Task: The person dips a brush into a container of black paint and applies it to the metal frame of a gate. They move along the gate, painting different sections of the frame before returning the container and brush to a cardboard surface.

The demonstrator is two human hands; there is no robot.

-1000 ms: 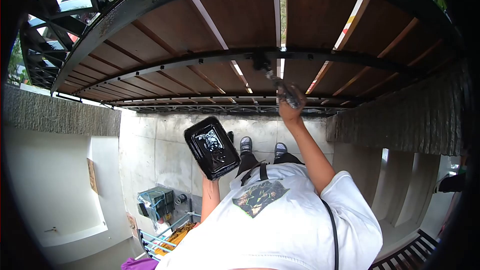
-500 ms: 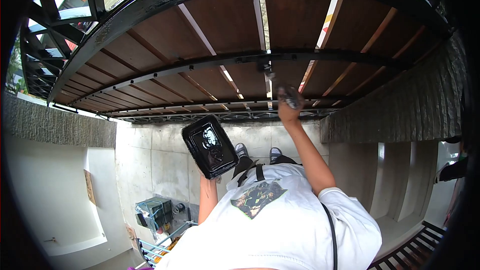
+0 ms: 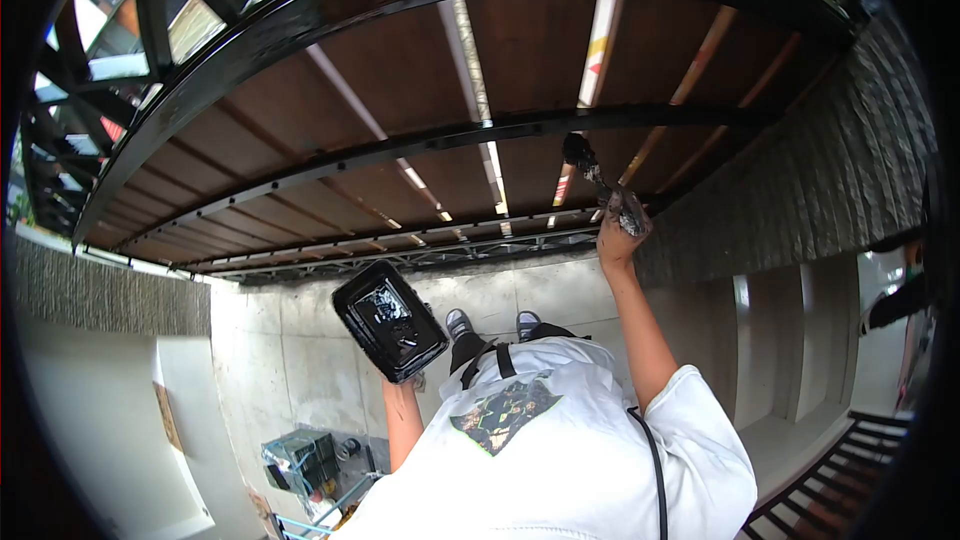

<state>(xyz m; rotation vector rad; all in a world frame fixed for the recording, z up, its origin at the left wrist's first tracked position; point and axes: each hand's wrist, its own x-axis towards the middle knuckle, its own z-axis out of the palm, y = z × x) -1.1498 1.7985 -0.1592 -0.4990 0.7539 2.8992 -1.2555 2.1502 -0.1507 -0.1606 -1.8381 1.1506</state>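
Observation:
My right hand [image 3: 622, 228], smeared with dark paint, is closed around the handle of a paintbrush [image 3: 580, 154]. The brush's black bristles point up and left, close below the middle black rail [image 3: 460, 134] of a gate with brown planks [image 3: 530, 35]. Under a black paint tray [image 3: 420, 348], my left hand [image 3: 402, 386] supports it from below, its fingers mostly hidden. Glossy black paint lies inside the tray, which is held out at waist height left of my body.
Textured walls stand at the left [image 3: 110, 280] and right [image 3: 800, 170] of the gate. Behind me at lower left are a dark green box [image 3: 300, 460] and a light blue metal frame [image 3: 340, 505]. A slatted black rack [image 3: 830, 475] is at lower right.
My right hand and the paintbrush have moved right along the middle rail, with the bristles now lower against it. The whole view has shifted; the tray remains in my left hand.

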